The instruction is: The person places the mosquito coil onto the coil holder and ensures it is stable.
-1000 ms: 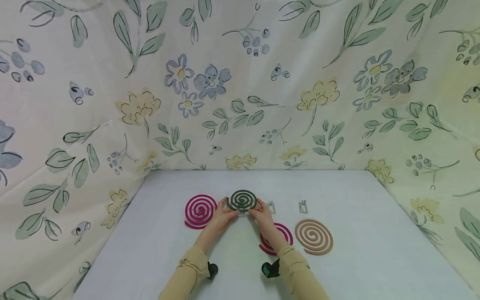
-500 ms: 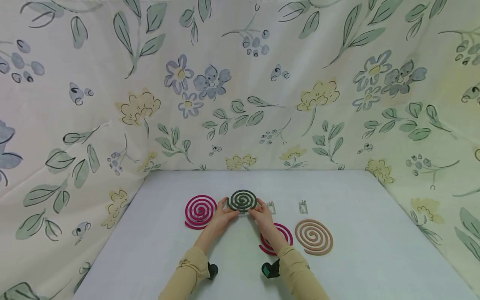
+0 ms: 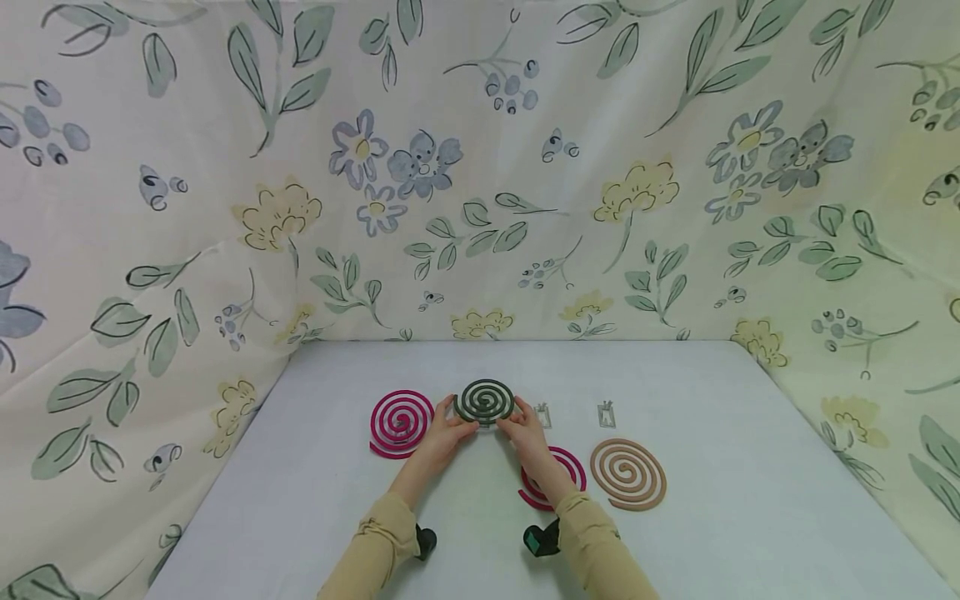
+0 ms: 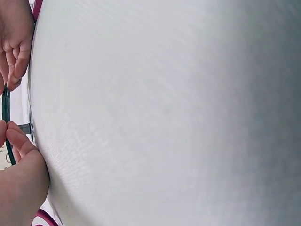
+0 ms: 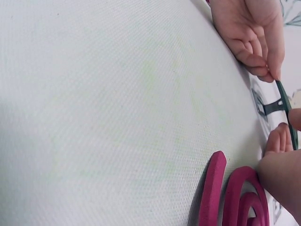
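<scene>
A dark green mosquito coil is held level by both hands over the far middle of the table. My left hand pinches its left edge between thumb and fingers. My right hand pinches the right edge in the same way. Below the coil, in the right wrist view, a metal coil stand lies on the table, its upright tab reaching up to the coil's underside. In the left wrist view the green coil shows edge-on between the fingers.
A magenta coil sits over a stand at the left. Another magenta coil lies partly under my right forearm, beside a tan coil. Two bare metal stands, one by my right hand and one farther right, lie behind. Patterned cloth backs the white table.
</scene>
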{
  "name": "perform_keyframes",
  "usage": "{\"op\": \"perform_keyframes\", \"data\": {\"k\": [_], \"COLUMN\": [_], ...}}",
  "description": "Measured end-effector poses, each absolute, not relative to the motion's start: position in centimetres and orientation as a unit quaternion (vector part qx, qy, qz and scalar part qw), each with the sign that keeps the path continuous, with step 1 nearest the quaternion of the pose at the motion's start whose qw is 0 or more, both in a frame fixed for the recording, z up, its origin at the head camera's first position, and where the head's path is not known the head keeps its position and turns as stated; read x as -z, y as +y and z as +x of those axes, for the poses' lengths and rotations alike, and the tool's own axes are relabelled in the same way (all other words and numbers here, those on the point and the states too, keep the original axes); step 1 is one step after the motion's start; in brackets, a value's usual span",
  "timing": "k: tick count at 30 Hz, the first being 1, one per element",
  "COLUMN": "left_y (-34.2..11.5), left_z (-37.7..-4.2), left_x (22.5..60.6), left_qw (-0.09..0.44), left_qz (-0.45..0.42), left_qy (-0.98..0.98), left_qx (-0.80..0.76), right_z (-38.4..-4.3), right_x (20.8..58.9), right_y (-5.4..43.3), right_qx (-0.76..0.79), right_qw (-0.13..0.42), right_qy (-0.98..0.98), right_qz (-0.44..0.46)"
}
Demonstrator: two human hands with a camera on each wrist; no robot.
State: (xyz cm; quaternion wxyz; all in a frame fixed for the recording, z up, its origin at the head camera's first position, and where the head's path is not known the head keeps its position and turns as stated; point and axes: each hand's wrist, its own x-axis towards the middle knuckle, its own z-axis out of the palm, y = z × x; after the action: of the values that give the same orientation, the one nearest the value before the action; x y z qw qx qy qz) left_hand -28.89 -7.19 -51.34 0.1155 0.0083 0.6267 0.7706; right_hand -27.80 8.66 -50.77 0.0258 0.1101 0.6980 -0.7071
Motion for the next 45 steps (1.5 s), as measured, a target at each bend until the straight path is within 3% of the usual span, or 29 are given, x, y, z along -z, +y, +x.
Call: {"op": "perform_keyframes", "data": {"k": [34, 45], "left_y": [-7.1, -7.0], "left_z": [-29.0, -29.1], "left_x": [51.0, 51.4], "left_qw": [0.124, 0.111], "left_qz": [0.004, 0.003], "left_qy": [0.628, 0.631], "left_qx": [-0.768, -0.768], "right_z": [-26.9, -27.6], "right_x": [49.3, 50.5], "right_y": [8.8, 8.7], "right_qx": [0.715, 0.715], "right_qw": [0.033, 0.025], "right_qy": [0.694, 0.693], "right_qz": [0.084, 0.091]}}
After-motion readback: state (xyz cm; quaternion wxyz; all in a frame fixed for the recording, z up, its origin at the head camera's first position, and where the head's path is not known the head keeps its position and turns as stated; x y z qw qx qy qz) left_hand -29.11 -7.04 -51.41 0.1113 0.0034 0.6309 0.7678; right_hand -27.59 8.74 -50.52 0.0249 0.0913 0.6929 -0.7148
